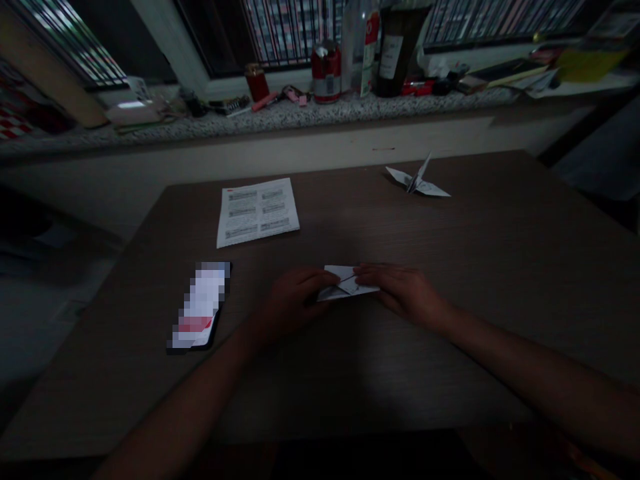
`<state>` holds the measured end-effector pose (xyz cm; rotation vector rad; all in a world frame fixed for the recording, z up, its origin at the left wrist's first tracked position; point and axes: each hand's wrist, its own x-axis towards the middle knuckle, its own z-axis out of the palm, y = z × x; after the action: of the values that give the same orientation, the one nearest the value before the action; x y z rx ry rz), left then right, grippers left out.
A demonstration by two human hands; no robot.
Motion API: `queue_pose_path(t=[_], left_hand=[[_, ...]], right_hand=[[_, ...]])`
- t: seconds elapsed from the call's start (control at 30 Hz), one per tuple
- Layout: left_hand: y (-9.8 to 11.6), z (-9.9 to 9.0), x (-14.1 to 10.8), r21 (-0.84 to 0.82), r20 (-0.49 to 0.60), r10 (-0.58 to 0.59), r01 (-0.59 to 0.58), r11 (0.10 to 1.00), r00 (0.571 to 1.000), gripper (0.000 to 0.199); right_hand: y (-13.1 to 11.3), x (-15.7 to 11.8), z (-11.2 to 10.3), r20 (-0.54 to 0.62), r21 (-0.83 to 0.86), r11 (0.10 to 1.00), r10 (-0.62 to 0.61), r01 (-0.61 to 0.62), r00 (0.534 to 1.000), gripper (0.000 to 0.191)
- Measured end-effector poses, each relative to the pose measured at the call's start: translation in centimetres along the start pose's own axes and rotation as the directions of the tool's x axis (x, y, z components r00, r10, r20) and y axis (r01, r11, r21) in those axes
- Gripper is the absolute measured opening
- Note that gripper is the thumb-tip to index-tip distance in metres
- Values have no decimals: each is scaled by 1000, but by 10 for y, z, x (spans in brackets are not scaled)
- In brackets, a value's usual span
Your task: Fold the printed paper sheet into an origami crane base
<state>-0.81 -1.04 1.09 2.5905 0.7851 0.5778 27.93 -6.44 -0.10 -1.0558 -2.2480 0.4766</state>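
Observation:
A small folded sheet of white paper [345, 281] lies near the middle of the brown table [480, 253], between my two hands. My left hand [295, 300] grips its left end, the thumb and fingers closed on the edge. On the right end, the fingers of my right hand [403, 287] press down, with the thumb below and partly hidden. A triangular flap shows on top of the paper. Farther back on the right stands a folded paper crane [416, 181], apart from both hands.
A phone [200, 307] with a lit, blurred screen lies at left. Behind it is a printed sheet [259, 211]. The granite windowsill [200, 130] along the back holds a red can [326, 73], a dark bottle [395, 57], a clear bottle [356, 47] and clutter.

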Motion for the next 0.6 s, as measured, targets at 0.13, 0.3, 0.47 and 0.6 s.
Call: queue_pose_path(t=[0.13, 0.3, 0.47, 0.6], left_hand=[[1, -3, 2, -66, -39, -52, 49, 997, 998, 28], [11, -6, 6, -197, -164, -172, 139, 971, 971, 15], [15, -2, 9, -333, -207, -334, 255, 908, 920, 16], [11, 2, 11, -393, -185, -405, 310, 866, 896, 34]], right_hand=[[-4, 1, -3, -84, 95, 994, 68, -60, 994, 29], [-12, 6, -4, -224, 147, 982, 152, -121, 963, 20], [-13, 7, 4, -219, 290, 903, 385, -317, 897, 22], [-7, 8, 10, -176, 352, 855, 461, -382, 870, 25]])
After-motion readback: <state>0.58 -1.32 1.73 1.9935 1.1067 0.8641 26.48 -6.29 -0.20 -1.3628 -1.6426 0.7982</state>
